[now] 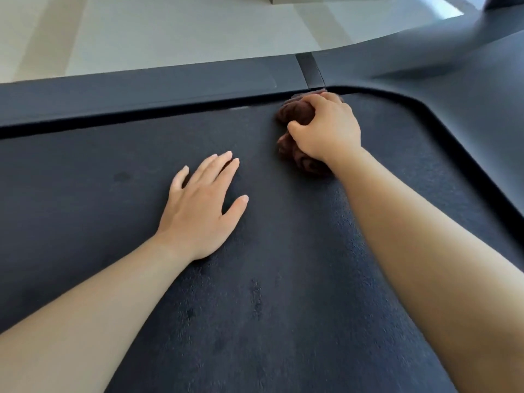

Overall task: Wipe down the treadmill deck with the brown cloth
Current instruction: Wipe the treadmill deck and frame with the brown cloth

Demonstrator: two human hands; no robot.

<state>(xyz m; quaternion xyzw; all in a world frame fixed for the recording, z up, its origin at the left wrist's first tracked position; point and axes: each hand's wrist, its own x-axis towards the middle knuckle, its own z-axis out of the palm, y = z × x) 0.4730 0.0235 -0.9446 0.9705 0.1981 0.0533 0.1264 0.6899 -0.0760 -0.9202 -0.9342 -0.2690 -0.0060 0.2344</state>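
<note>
Fingers [317,104] of the right hand [326,129] curl around the bunched brown cloth [295,113] at the belt's far corner.
Left hand [201,205] lies flat, fingers spread, holding nothing, on the dark treadmill deck [255,307]; pale floor [170,32] beyond.

I saw the brown cloth [295,113] bunched into a crumpled wad, its dark reddish-brown folds showing in two lumps, one toward the far edge and one nearer me. It lay pressed on the treadmill deck [255,279], close to the far rounded corner where the belt met the side rail. The deck itself was a wide, dark, finely textured belt, flat, with a few darker blotches and streaks scattered over the near part.
</note>
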